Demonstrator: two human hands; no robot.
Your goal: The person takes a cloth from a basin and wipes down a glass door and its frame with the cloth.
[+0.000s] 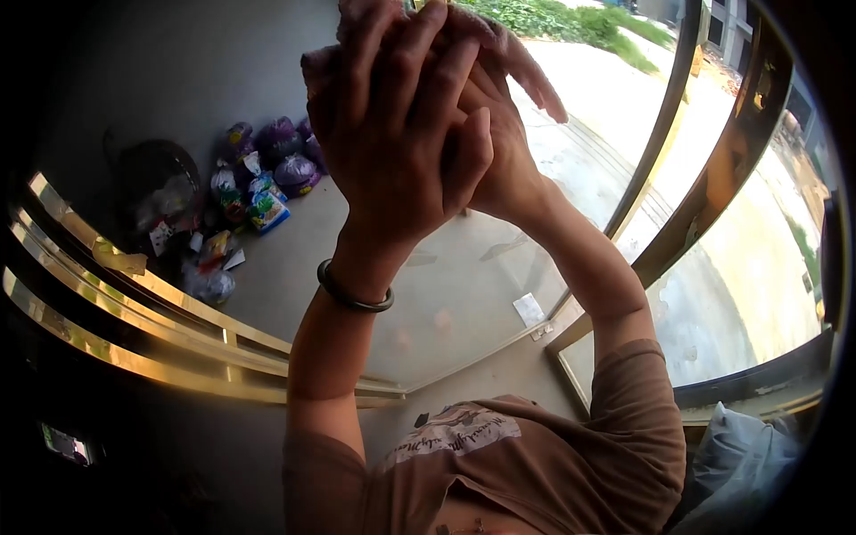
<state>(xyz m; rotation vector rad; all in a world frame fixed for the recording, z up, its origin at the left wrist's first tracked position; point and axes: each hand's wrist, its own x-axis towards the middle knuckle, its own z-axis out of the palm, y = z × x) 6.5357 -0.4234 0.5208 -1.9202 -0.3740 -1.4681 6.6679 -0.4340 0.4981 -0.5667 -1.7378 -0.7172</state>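
Both my arms reach up, and the hands overlap at the top of the view. My left hand (pixel 392 116), with a dark bangle (pixel 355 290) on its wrist, is nearer to me and covers part of my right hand (pixel 504 147). A pinkish, fuzzy cloth (pixel 538 85) is bunched in the hands; its edges stick out on both sides and above. The left fingers are bent over the cloth. Most of the right fingers are hidden behind the left hand and the cloth. A glass pane (pixel 473 294) with faint reflections stands beyond my forearms.
Metal-framed glass panels run along the left (pixel 196 334) and right (pixel 664 134). Several purple bags and packets (pixel 296 171) lie on the floor beside a dark round bin (pixel 165 178). A plastic bag (pixel 740 455) is at lower right. Outside are bright paving and green plants (pixel 571 27).
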